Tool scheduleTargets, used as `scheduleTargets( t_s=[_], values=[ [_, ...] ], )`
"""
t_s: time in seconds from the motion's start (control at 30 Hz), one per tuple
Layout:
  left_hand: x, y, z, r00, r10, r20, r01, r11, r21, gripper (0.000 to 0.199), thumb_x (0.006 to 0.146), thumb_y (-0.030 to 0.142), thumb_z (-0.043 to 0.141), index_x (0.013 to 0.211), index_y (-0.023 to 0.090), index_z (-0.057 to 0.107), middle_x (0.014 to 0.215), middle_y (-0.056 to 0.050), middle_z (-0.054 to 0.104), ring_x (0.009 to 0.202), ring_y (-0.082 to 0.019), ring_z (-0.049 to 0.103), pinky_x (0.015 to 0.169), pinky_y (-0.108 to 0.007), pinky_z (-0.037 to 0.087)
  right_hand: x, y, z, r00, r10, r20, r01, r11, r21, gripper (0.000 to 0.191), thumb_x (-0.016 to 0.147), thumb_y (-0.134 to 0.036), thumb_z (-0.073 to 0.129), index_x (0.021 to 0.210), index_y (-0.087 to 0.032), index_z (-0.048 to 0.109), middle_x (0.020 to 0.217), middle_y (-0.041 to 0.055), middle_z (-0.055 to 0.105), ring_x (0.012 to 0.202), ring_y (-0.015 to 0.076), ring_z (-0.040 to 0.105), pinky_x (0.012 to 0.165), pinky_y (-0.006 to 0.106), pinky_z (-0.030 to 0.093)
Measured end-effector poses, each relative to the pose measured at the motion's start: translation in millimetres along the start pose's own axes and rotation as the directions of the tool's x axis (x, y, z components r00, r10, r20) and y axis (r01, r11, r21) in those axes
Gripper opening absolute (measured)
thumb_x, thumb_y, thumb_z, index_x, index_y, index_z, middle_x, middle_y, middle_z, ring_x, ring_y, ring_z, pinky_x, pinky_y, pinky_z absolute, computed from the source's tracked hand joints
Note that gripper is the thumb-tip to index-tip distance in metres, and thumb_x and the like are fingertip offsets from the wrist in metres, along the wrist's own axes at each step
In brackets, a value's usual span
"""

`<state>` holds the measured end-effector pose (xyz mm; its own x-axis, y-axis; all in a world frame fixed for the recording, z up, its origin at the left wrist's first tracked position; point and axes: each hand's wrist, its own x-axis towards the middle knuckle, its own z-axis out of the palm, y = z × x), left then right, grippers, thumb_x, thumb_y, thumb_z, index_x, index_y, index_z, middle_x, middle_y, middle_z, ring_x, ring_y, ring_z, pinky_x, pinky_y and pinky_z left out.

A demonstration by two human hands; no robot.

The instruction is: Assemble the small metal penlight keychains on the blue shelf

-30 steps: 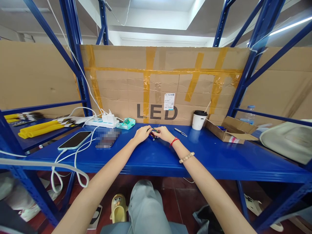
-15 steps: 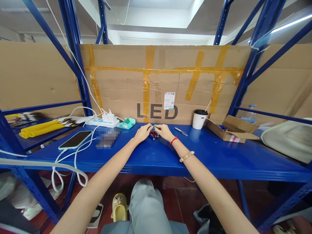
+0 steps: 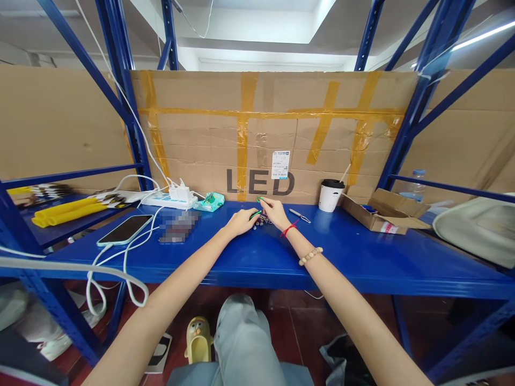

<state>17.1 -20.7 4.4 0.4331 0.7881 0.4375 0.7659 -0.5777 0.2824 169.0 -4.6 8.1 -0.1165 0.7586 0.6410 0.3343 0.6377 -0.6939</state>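
Note:
Near the back of the blue tabletop, my left hand (image 3: 240, 222) is closed on a thin green piece (image 3: 255, 214) that sticks out past its fingertips. My right hand (image 3: 275, 212) pinches a small green piece (image 3: 258, 199) just above and to the right of it. The two hands are apart. Between and below them lies a cluster of small thin items (image 3: 262, 220) with dark and shiny ends, partly hidden by my right hand. A metal tool with a looped end (image 3: 300, 216) rests to the right of my right hand.
A lidded paper cup (image 3: 330, 197) and an open cardboard box (image 3: 376, 214) stand to the right. On the left are a phone (image 3: 125, 230) with white cables, a power strip (image 3: 171, 200) and a green-white packet (image 3: 210, 202). Cardboard (image 3: 193, 150) stands behind the blue tabletop (image 3: 257, 262).
My hands were close together over the cluster. Now they are apart, each with a green piece showing; the left is slightly lower and the right slightly higher.

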Motion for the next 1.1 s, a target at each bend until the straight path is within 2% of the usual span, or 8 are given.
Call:
scheduleTargets(
  t_s=[0.1, 0.2, 0.4, 0.6, 0.7, 0.83, 0.97, 1.1],
  values=[
    [-2, 3, -2.7, 0.999, -0.034, 0.019, 0.033, 0.998, 0.055, 0.029, 0.090, 0.037, 0.035, 0.104, 0.025, 0.057, 0.097, -0.002, 0.067, 0.093, -0.021, 0.061, 0.079, -0.030, 0.046, 4, 8, -3, 0.997, 0.044, -0.069, -0.051, 0.993, -0.102, 0.032, 0.083, -0.035, 0.042, 0.066, -0.013, 0.060, 0.046, -0.0014, 0.044, 0.048, 0.0120, 0.043, 0.055, 0.023, 0.036],
    [-2, 3, -4.5, 0.998, -0.068, 0.002, 0.068, 0.996, 0.063, 0.029, 0.090, 0.037, 0.035, 0.104, 0.025, 0.057, 0.097, -0.002, 0.067, 0.094, -0.021, 0.061, 0.079, -0.029, 0.046, 7, 17, -7, 0.982, 0.166, -0.089, -0.183, 0.957, -0.224, 0.035, 0.085, -0.028, 0.038, 0.058, -0.014, 0.055, 0.051, 0.0016, 0.053, 0.052, 0.0134, 0.049, 0.056, 0.023, 0.037],
    [-2, 3, -5.9, 0.997, -0.073, 0.013, 0.071, 0.993, 0.090, 0.030, 0.090, 0.039, 0.035, 0.101, 0.024, 0.057, 0.095, -0.002, 0.067, 0.089, -0.020, 0.062, 0.077, -0.028, 0.045, 4, 23, -17, 0.907, 0.338, -0.251, -0.420, 0.765, -0.488, 0.028, 0.083, -0.018, 0.042, 0.067, -0.016, 0.065, 0.079, 0.0107, 0.067, 0.076, 0.0198, 0.061, 0.061, 0.024, 0.040],
    [-1, 2, -6.2, 0.995, -0.092, -0.034, 0.095, 0.991, 0.097, 0.030, 0.090, 0.044, 0.033, 0.097, 0.024, 0.053, 0.084, -0.001, 0.068, 0.086, -0.022, 0.063, 0.071, -0.028, 0.044, -3, 9, -19, 0.898, 0.407, -0.168, -0.421, 0.682, -0.599, 0.024, 0.080, -0.024, 0.049, 0.076, -0.019, 0.072, 0.080, 0.0109, 0.067, 0.084, 0.0244, 0.062, 0.062, 0.027, 0.041],
    [-1, 2, -6.4, 0.996, -0.085, -0.042, 0.088, 0.992, 0.094, 0.029, 0.090, 0.045, 0.033, 0.093, 0.024, 0.052, 0.080, -0.001, 0.067, 0.083, -0.022, 0.063, 0.070, -0.027, 0.043, -3, 2, -16, 0.923, 0.344, -0.173, -0.383, 0.768, -0.513, 0.033, 0.085, -0.040, 0.046, 0.083, -0.020, 0.072, 0.081, 0.0084, 0.068, 0.084, 0.0228, 0.061, 0.064, 0.027, 0.041],
    [-2, 1, -6.6, 0.997, -0.069, -0.038, 0.073, 0.991, 0.110, 0.030, 0.090, 0.046, 0.032, 0.092, 0.024, 0.052, 0.079, 0.000, 0.067, 0.082, -0.022, 0.063, 0.069, -0.027, 0.043, -1, -1, -11, 0.933, 0.352, -0.077, -0.360, 0.913, -0.191, 0.044, 0.080, -0.054, 0.049, 0.083, -0.017, 0.072, 0.076, 0.0056, 0.067, 0.064, 0.0149, 0.059, 0.057, 0.023, 0.042],
    [-2, 1, -7.2, 0.996, -0.077, -0.049, 0.084, 0.984, 0.157, 0.029, 0.090, 0.045, 0.034, 0.096, 0.024, 0.053, 0.086, -0.002, 0.067, 0.087, -0.023, 0.062, 0.071, -0.028, 0.043, -2, -6, -5, 0.923, 0.384, 0.000, -0.384, 0.922, -0.049, 0.040, 0.069, -0.050, 0.063, 0.068, -0.011, 0.070, 0.059, 0.0039, 0.061, 0.048, 0.0082, 0.047, 0.047, 0.020, 0.036],
    [-2, 2, -8.3, 0.992, -0.108, -0.060, 0.116, 0.981, 0.155, 0.031, 0.091, 0.044, 0.032, 0.101, 0.026, 0.054, 0.094, -0.003, 0.067, 0.093, -0.023, 0.061, 0.073, -0.028, 0.043, -5, -15, -3, 0.871, 0.489, 0.047, -0.490, 0.859, 0.145, 0.027, 0.069, -0.037, 0.069, 0.074, -0.011, 0.070, 0.074, 0.0047, 0.065, 0.050, 0.0055, 0.046, 0.041, 0.017, 0.031]
  ],
)
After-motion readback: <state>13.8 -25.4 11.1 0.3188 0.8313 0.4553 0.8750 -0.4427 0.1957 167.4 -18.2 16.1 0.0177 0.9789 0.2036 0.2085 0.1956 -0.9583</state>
